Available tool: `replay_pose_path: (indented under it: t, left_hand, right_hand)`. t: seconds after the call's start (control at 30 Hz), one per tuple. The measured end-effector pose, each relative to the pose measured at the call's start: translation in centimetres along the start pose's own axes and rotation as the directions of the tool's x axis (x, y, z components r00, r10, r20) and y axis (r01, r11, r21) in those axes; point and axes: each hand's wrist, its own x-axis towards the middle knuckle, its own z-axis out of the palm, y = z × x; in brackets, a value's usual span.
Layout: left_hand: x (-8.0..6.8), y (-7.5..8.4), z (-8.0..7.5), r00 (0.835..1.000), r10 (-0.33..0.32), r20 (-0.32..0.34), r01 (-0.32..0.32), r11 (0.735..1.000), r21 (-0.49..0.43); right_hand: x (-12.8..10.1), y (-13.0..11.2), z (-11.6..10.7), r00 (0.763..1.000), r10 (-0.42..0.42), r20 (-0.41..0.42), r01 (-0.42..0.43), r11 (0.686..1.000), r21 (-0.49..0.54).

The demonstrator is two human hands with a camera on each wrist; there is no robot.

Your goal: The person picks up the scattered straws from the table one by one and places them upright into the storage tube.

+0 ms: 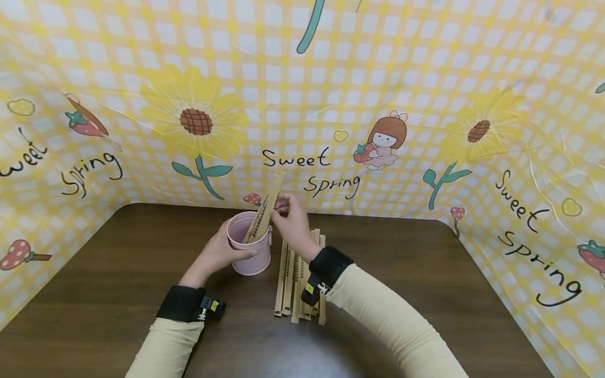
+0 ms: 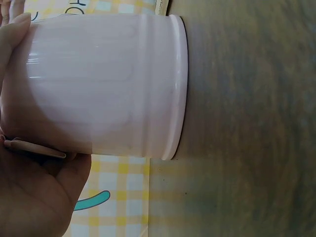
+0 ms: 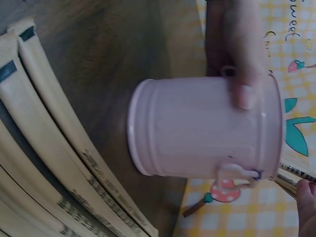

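Left hand (image 1: 215, 254): wraps around the near side of the pink cup (image 1: 250, 251), thumb across the front wall, fingers curled behind it; it holds the cup upright on the counter (image 1: 425, 273).
Right hand (image 1: 292, 220): reaches over the cup's rim and pinches the upper part of a paper chopstick sleeve (image 1: 266, 207) between its fingertips.
Hands, count: two, both in cream sleeves with a black wrist strap each.
Cup, count: one, with ribbed walls and a small loop on its right side.
Sleeve in the cup: one long tan sleeve with dark print, leaning up and to the right, lower end inside the cup, top end above the rim against the backdrop (image 1: 425, 79).
Sleeves on the counter: a pile of chopstick sleeves (image 1: 289, 283) lies flat just right of the cup, long ends pointing toward and away from the person; roughly six or seven, the exact number not clear because they overlap.
Hidden: the right forearm and strap cover the middle of the pile; the cup's inside bottom is out of sight, so whether more sleeves sit lower down cannot be told.
Cut off: the left wrist view shows only the cup's side and part of the palm; the right wrist view blurs the print on the sleeves.
Surroundings: yellow checked backdrop with sunflowers and "Sweet Spring" lettering on three sides.
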Motion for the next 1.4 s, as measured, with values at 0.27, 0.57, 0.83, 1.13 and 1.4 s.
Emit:
replay_pose_path:
  t: [0.27, 0.57, 0.83, 1.13, 1.4]
  left_hand:
    - [0.1, 0.4, -0.1, 1.000, 0.021, 0.009, -0.021, 1.000, -0.022]
    - [0.2, 0.4, 0.0, 1.000, 0.019, 0.008, -0.019, 1.000, -0.008]
    - [0.3, 0.0, 0.0, 0.999, 0.048, 0.006, -0.048, 0.999, -0.021]
    - [0.2, 0.0, 0.0, 1.000, 0.019, -0.005, -0.019, 1.000, -0.005]
    - [0.1, 0.1, 0.0, 1.000, -0.003, -0.007, 0.003, 1.000, 0.005]
  right_hand:
    - [-0.7, 0.8, 0.6, 0.997, 0.056, 0.059, -0.054, 0.998, -0.029]
    - [-0.7, 1.4, 0.8, 0.997, 0.070, 0.037, -0.069, 0.997, -0.030]
    - [-0.6, 1.7, -1.4, 0.994, 0.101, 0.028, -0.097, 0.990, -0.102]
    - [-1.4, 4.3, -6.0, 0.983, 0.175, 0.054, -0.160, 0.965, -0.209]
    - [-3.3, 7.7, -8.0, 0.921, 0.371, 0.117, -0.308, 0.879, -0.363]
